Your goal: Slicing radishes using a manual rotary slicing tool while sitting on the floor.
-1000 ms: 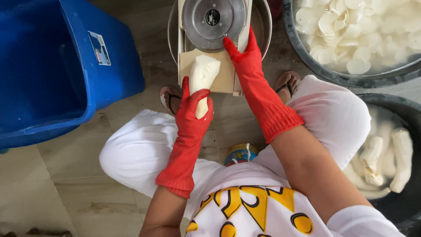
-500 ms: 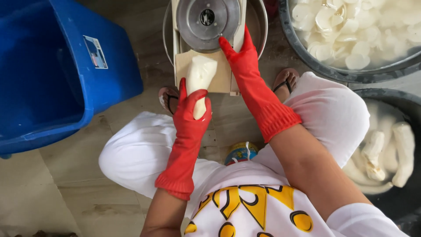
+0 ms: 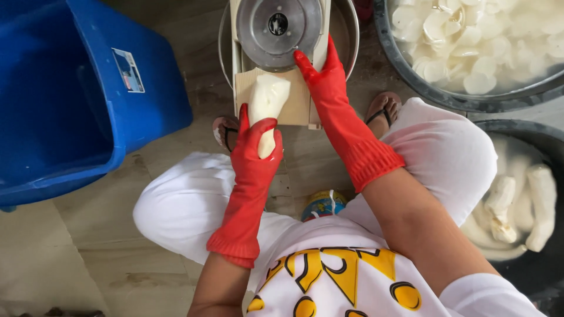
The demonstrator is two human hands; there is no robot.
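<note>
My left hand (image 3: 257, 147), in a red rubber glove, grips a peeled white root (image 3: 267, 105) and presses its far end onto the wooden board (image 3: 298, 108) of a slicer. The slicer's round metal blade disc (image 3: 278, 29) lies just beyond the root. My right hand (image 3: 322, 73), also in a red glove, rests at the disc's right edge with its fingers on the slicer frame. A metal bowl (image 3: 350, 35) sits beneath the slicer.
A large blue plastic tub (image 3: 70, 100) stands at the left. At the upper right a grey basin (image 3: 411, 70) holds several white slices in water. A dark basin (image 3: 517, 132) at the right holds whole peeled roots (image 3: 540, 199). A small can (image 3: 322, 204) stands between my knees.
The view has shifted slightly. My left hand has kept its hold on the root on the board, and my right hand has stayed at the disc's right edge.
</note>
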